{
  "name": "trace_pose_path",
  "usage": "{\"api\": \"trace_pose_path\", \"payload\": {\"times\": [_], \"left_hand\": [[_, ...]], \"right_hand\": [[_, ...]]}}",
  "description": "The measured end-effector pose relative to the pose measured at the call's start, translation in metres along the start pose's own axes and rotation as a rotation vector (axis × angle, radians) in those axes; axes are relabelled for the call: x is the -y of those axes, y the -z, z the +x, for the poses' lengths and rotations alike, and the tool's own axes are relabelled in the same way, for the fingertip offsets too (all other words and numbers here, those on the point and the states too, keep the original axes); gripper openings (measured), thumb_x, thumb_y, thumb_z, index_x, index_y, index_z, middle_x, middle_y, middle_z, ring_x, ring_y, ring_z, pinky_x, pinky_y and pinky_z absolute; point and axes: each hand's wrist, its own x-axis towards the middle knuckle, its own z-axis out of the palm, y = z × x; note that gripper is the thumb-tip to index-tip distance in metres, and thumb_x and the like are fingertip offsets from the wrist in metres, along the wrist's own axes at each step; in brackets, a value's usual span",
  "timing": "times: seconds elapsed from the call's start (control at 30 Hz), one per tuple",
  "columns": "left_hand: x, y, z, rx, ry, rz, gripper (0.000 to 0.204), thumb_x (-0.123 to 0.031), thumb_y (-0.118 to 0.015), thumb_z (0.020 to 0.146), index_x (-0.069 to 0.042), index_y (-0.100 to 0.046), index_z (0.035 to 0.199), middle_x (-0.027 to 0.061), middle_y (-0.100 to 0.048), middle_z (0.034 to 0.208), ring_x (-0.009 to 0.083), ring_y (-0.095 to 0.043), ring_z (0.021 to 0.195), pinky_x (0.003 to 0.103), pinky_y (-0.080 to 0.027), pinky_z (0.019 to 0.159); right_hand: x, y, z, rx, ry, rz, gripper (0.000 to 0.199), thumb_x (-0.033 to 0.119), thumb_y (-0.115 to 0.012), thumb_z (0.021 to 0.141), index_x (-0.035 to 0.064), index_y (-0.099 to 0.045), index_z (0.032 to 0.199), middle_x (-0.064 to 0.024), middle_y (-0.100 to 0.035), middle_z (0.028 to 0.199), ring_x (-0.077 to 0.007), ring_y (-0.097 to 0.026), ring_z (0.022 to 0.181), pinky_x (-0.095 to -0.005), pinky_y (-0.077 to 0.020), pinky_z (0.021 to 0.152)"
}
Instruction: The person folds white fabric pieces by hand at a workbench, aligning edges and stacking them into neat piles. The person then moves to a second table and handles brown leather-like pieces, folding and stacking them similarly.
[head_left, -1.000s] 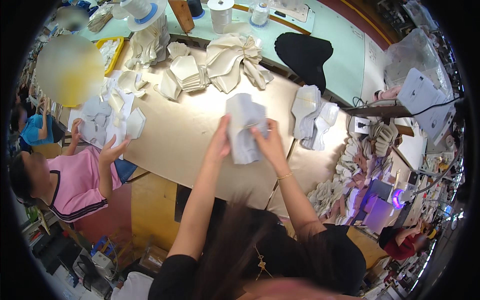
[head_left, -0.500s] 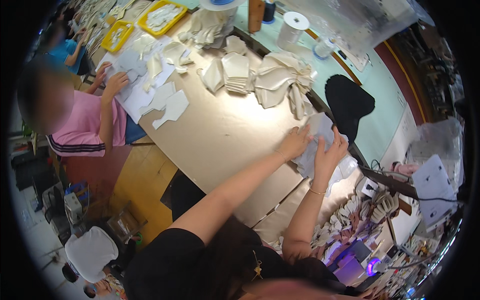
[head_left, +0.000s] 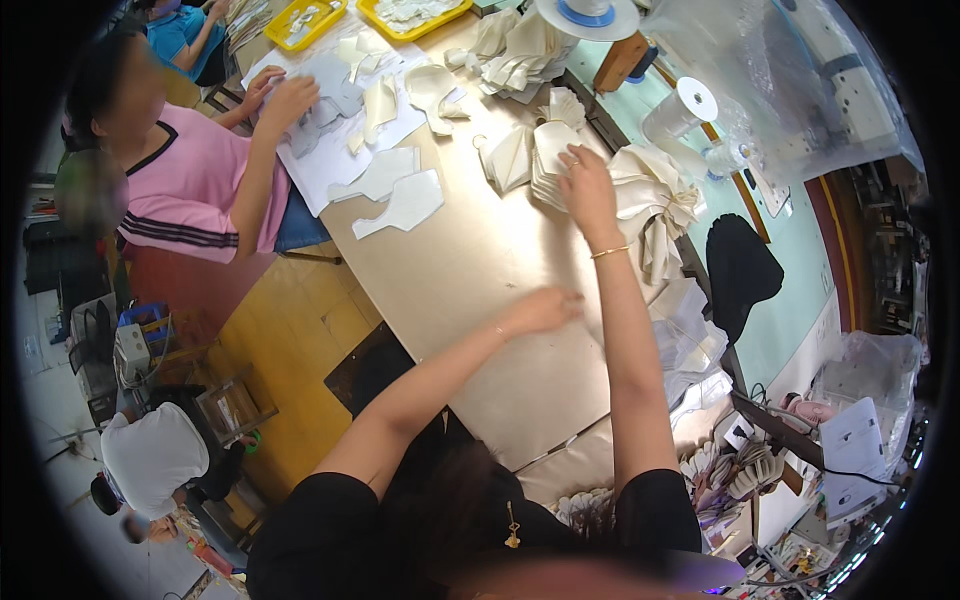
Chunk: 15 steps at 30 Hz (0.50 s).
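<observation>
We see the right hand (head_left: 588, 190) stretched out to 12 o'clock, fingers spread and laid flat on a stack of cream cut fabric pieces (head_left: 553, 160) – pressing on it, not pinching. The stack sits on the tan worktable (head_left: 470, 300), just beside a fanned cream bundle (head_left: 508, 158) at its 9 o'clock and a heap of folded cream pieces (head_left: 655, 205) at its 3 o'clock. The left hand (head_left: 545, 308) rests lower on bare tabletop, fingers loosely together and pointing to 3 o'clock, holding nothing. A gold bangle (head_left: 610, 251) sits on the right wrist. At 10 o'clock a co-worker in a pink top (head_left: 190, 190) has a hand on grey and white cut pieces (head_left: 330, 90) – well apart from ours. A black cloth (head_left: 740, 270) lies at 3 o'clock on the pale green surface.
</observation>
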Motion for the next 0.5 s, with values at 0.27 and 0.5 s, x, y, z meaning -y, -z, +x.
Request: {"api": "trace_pose_path", "payload": {"times": [0.27, 0.5], "left_hand": [[0.034, 0.064, 0.027, -0.693, -0.158, -0.143, 0.025, -0.015, -0.055, 0.091, -0.004, -0.065, 0.112, 0.0135, -0.062, 0.113, 0.029, -0.058, 0.105, 0.036, -0.047, 0.088], [0.043, 0.081, 0.051, -0.807, -0.427, 0.357, 0.033, -0.005, -0.056, 0.084, -0.001, -0.061, 0.117, 0.0145, -0.054, 0.125, 0.0304, -0.048, 0.122, 0.041, -0.038, 0.103]], "right_hand": [[-0.018, 0.015, 0.02, 0.232, 0.198, -0.173, 0.041, 0.018, -0.073, 0.074, 0.0039, -0.061, 0.11, -0.0127, -0.062, 0.114, -0.0276, -0.064, 0.099, -0.0358, -0.0536, 0.082], [-0.001, 0.004, 0.032, 0.321, 0.286, -0.441, 0.045, 0.019, -0.07, 0.072, 0.0044, -0.054, 0.112, -0.0104, -0.06, 0.091, -0.0255, -0.065, 0.083, -0.0347, -0.0551, 0.07]]}}
